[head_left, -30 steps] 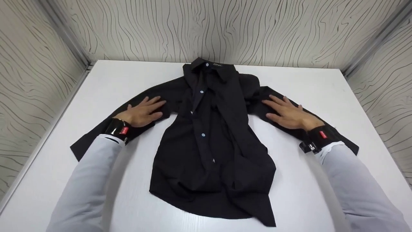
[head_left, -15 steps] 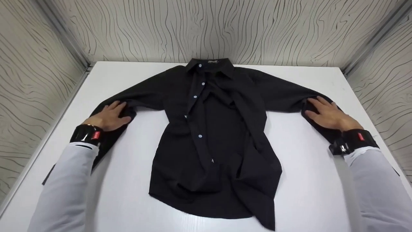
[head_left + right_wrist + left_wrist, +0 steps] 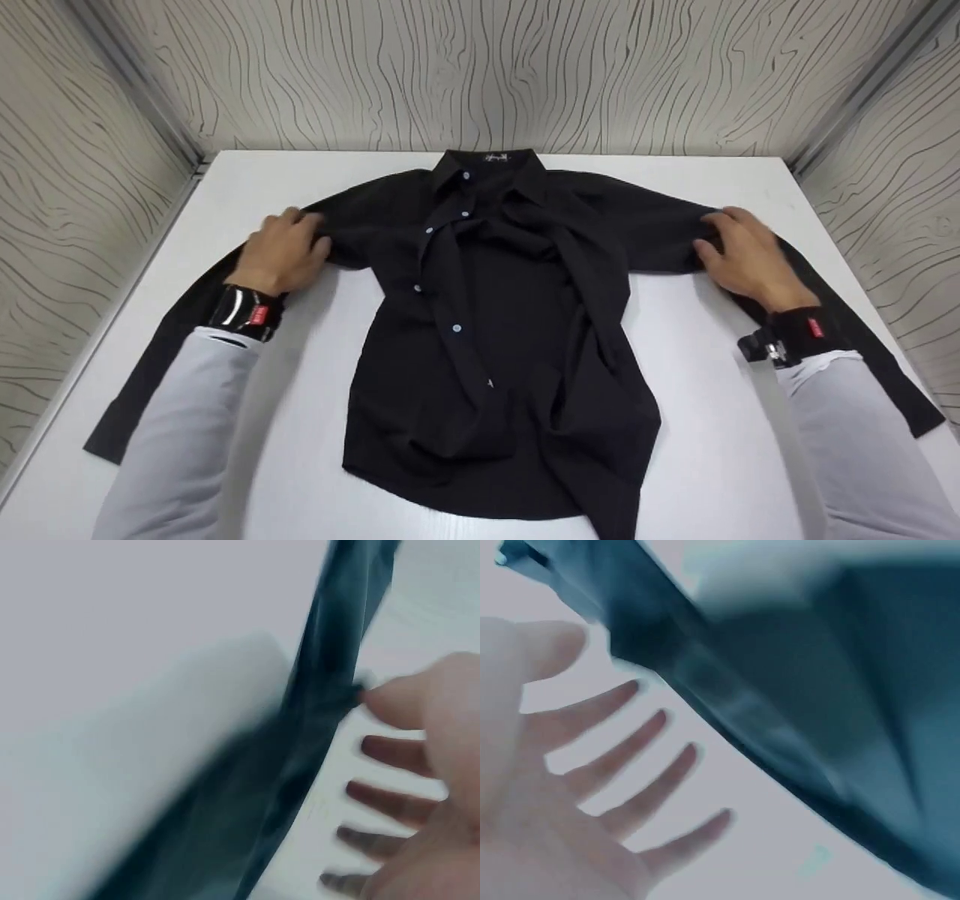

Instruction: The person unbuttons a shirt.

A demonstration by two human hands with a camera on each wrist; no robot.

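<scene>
A black long-sleeved button shirt (image 3: 517, 300) lies front up, its collar (image 3: 491, 169) toward the back wall and its front partly unbuttoned. Both sleeves stretch outward and down toward the near corners. Over the left-hand sleeve (image 3: 727, 705) is my left hand (image 3: 281, 251); in the left wrist view its fingers are spread and apart from the cloth. My right hand (image 3: 746, 255) is at the upper part of the right-hand sleeve (image 3: 307, 727). There the thumb tip meets or nearly meets the sleeve edge, while the other fingers are spread off it.
The shirt lies on a white table (image 3: 697, 360). Wood-patterned panels (image 3: 480, 75) rise behind and at both sides, joined by metal posts (image 3: 142, 82). Near the hem, one front corner (image 3: 611, 495) runs to the bottom of the head view.
Both hands first slid outward along the sleeves, opening the shoulders flat and straightening the sleeves. Since then they have come back inward and look raised off the fabric.
</scene>
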